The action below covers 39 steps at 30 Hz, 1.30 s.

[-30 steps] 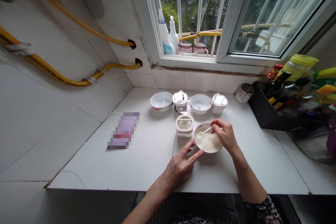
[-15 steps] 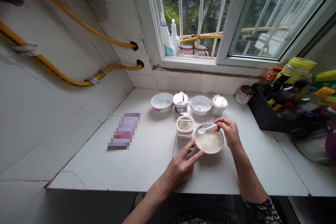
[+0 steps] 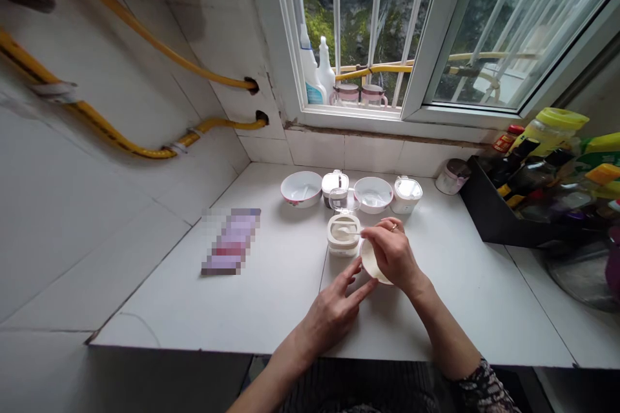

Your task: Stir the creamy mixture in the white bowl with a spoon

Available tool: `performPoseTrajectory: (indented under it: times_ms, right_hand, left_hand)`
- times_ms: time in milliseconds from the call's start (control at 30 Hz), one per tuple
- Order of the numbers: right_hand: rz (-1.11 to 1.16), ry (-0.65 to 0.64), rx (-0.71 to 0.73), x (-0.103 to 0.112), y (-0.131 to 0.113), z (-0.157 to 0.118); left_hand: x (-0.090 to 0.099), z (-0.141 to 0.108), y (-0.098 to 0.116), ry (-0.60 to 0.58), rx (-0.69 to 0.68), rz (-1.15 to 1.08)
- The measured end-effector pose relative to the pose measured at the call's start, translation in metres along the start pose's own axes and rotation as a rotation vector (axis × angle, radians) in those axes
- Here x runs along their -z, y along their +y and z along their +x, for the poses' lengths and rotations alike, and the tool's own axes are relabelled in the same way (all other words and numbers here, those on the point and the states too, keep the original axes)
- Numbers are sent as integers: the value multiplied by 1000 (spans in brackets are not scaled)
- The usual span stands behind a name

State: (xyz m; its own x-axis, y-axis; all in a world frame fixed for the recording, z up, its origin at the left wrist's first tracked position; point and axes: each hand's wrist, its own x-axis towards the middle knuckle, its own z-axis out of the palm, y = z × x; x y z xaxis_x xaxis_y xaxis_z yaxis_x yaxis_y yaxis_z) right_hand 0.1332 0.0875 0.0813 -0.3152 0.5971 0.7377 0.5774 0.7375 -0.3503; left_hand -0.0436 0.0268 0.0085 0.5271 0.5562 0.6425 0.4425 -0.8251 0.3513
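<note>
My right hand pinches the handle of a small white spoon, whose bowl is over the opening of a white lidded container. That container's clear lid stands raised at the back. Below my right hand, and partly hidden by it, is a bowl holding pale, whitish contents. My left hand has its fingers spread, with the fingertips against the bowl's left and near rim.
Behind are two white bowls and two lidded jars. A blurred purple item lies left. A black box of bottles and a small jar stand right.
My right hand has moved left with the spoon, from over the bowl to the open container. My left hand has stayed at the bowl's rim.
</note>
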Motion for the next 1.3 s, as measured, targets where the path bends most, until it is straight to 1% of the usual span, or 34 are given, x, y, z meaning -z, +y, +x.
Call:
performPoseTrajectory:
  times_ms: [67,133,200,267,367,433,500,667,733,833,933,1000,1133,1300]
  right_hand:
    - [-62,-41,87,0,0,0]
    - [-60,-17,86,3,0,1]
    - [-10,51,17,9,-1,2]
    - [44,119,-89,16,1,2]
    - [77,147,-263,30,9,-3]
    - [59,116,-342,36,16,-8]
    - [23,56,-377,38,21,-12]
    - [-7,-142,-409,29,20,-14]
    - [36,-170,-467,26,17,-13]
    - [156,-137,-625,29,15,-10]
    - [301,-65,-821,35,16,-7]
    - [379,-18,-904,37,18,-7]
    - [470,53,-961,38,20,-6]
    - [523,85,-993,37,24,-6]
  left_hand:
    - [0,0,0,-5,2,3]
    - [1,0,1,0,-1,17]
    - [0,0,1,10,-7,26]
    - [0,0,0,4,-8,25]
    - [1,0,0,-18,-6,33]
    - [2,0,0,-30,-6,41]
    - [3,0,0,-35,-8,36]
    - [3,-1,-1,-35,-9,17]
    - [2,-2,-1,-32,-8,11]
    - [2,-2,-1,-29,-8,10]
    - [2,-2,-1,-33,-8,11]
    - [1,-2,-1,-30,-6,8]
    - [1,0,0,-9,-10,5]
    - [1,0,0,1,-11,12]
